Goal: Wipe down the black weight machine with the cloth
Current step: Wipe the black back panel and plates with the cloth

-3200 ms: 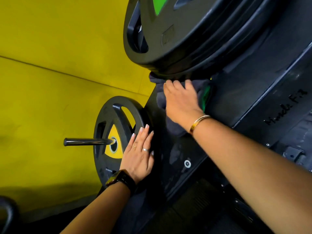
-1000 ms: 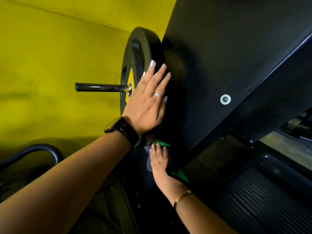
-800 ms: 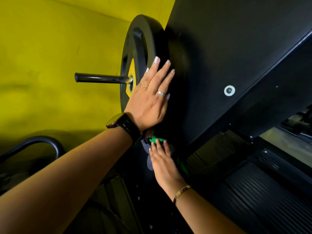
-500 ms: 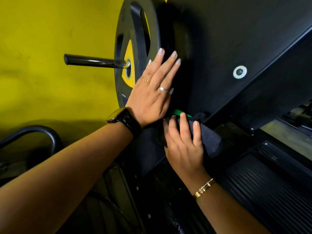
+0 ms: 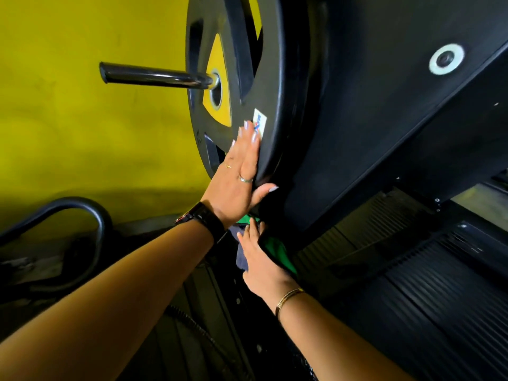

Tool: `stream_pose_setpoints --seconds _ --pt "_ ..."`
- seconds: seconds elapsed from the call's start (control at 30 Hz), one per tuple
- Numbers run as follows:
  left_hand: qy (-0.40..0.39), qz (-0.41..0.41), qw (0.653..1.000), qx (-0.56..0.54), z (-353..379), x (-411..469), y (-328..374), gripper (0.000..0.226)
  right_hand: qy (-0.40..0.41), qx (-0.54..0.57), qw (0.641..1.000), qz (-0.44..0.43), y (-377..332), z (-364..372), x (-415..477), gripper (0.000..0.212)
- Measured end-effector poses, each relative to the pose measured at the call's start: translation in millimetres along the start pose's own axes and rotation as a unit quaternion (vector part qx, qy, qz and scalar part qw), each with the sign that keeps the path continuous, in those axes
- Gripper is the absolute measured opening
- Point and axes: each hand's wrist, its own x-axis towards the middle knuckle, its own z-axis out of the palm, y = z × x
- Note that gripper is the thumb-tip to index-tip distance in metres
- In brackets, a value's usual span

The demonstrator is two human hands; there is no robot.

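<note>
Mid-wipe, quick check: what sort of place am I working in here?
Most likely a gym's weights area. A black weight plate sits on a steel peg that sticks out from the black machine frame, with a yellow wall behind.

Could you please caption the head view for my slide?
Left hand rests on the weight plate; right hand presses the cloth against the machine.

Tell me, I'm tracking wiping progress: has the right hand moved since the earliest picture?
Yes. The right hand went down: once above the washer, now below, on the cloth.
</note>
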Motion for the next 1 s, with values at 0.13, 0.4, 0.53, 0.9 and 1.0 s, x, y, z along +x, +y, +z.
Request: stream_pose_setpoints --seconds 0.13,0.4,0.53,0.9,1.0 --pt "-0.042 0.022 0.999 0.015 7 1 0 0.083 0.153 0.049 0.982 -0.095 2 -1 -15 0.065" --pt "-0.059 0.065 0.995 0.056 14 -2 -6 0.073 0.251 0.183 0.950 0.015 18 17 -30 0.046" --pt "-0.056 0.138 0.986 0.078 15 -5 -29 0.083 0.174 0.136 0.975 -0.020 8 11 -27 0.065" --pt "-0.025 0.195 0.976 0.092 32 -21 -60 0.087 0.141 -0.030 0.981 -0.130 -16 -1 3 0.058" --pt "-0.040 0.198 0.975 0.097 33 -29 -68 0.087 0.125 0.008 0.984 -0.130 -8 -17 32 0.055"
